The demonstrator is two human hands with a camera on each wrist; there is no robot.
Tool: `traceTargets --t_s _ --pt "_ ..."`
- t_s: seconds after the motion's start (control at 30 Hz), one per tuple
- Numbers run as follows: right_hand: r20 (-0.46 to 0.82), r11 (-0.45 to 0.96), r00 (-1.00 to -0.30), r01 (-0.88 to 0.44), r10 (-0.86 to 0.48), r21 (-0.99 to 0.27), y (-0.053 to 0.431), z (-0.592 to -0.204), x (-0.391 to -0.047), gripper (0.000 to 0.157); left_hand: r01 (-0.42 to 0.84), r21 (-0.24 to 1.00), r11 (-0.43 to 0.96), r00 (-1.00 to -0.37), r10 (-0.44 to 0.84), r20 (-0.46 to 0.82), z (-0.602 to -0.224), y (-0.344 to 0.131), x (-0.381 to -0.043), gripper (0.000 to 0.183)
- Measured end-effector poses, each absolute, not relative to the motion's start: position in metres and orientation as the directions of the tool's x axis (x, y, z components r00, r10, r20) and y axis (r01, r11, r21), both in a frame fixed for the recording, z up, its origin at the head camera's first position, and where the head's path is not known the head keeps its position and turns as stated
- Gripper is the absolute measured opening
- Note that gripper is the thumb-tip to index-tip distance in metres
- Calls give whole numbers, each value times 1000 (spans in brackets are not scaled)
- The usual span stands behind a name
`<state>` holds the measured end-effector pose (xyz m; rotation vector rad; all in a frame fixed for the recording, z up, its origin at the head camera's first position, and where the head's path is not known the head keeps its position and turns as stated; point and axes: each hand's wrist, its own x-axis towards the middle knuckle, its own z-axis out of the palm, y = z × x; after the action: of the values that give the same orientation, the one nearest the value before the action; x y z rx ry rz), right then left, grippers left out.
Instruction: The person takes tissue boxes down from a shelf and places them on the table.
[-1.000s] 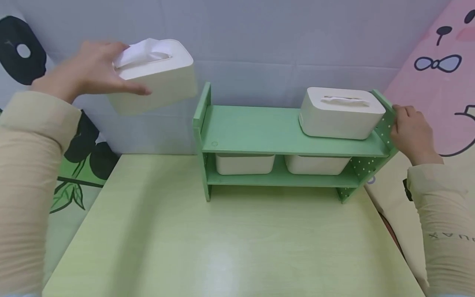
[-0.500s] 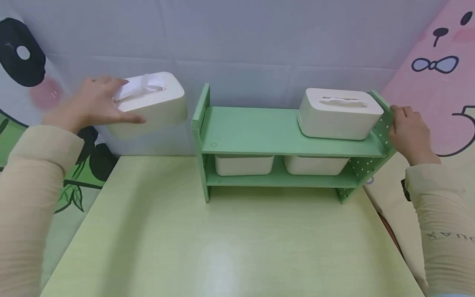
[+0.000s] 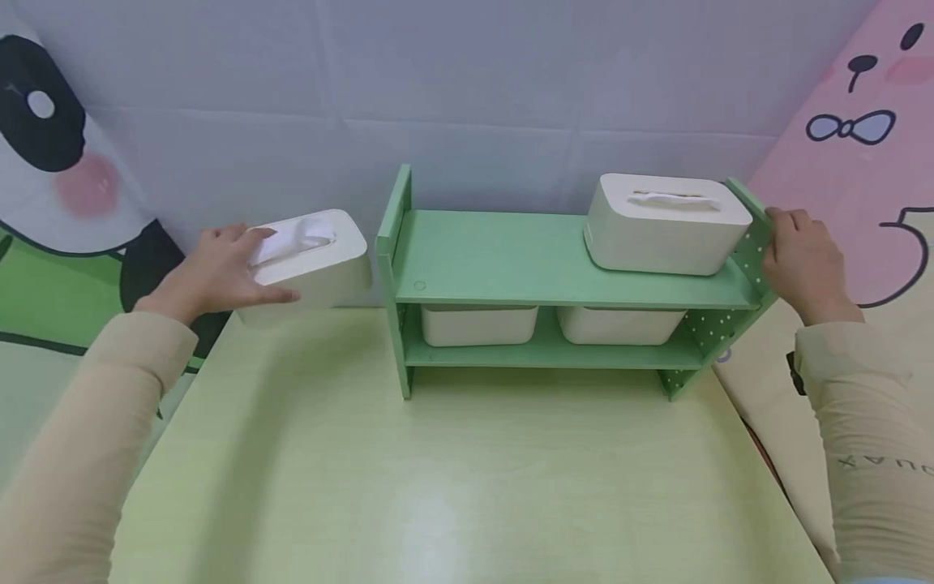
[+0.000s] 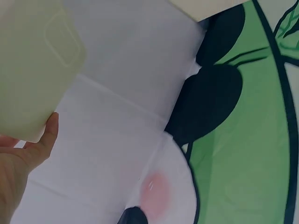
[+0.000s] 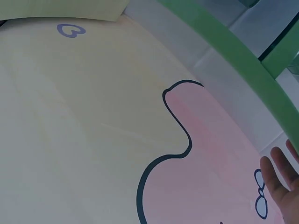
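Observation:
My left hand (image 3: pixel 219 272) grips one end of a white tissue box (image 3: pixel 321 272), thumb along its front and fingers over the top. A tissue sticks out of its slot. It is held tilted beside the shelf's left end, near the table's back-left corner; the left wrist view shows the underside of the box (image 4: pixel 37 70). My right hand (image 3: pixel 806 264) holds the right side panel of the green two-tier shelf (image 3: pixel 496 255). In the right wrist view, the fingers (image 5: pixel 275 179) of that hand lie by the panel's edge.
A second white tissue box (image 3: pixel 664 231) stands at the right end of the shelf's top tier. Two white bins (image 3: pixel 477 326) sit on the lower tier. The shelf stands at the back of a pale wooden table (image 3: pixel 438 470), before a cloth backdrop (image 3: pixel 474 81) with cartoon figures.
My left hand has lowered the tissue box from well above the shelf top to about the table's back edge. The right hand stays on the shelf panel.

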<state>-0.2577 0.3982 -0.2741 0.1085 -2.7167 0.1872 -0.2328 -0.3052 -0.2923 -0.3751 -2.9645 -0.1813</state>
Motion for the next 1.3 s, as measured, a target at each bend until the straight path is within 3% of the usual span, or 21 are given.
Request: traceTargets --t_s 0.47,0.7,1.3 --pt "415 987 -909 -106 -46 -123 397 -274 -255 46 216 182 959 -975 204 83 -371 -315 -223 102" --pt "426 986 -904 -104 -40 -129 398 -273 -255 46 258 194 946 -966 246 82 -404 -312 -221 98" --pt "378 987 -925 -98 -42 -129 399 -273 -256 48 283 221 933 -959 272 81 -461 -308 -214 97"
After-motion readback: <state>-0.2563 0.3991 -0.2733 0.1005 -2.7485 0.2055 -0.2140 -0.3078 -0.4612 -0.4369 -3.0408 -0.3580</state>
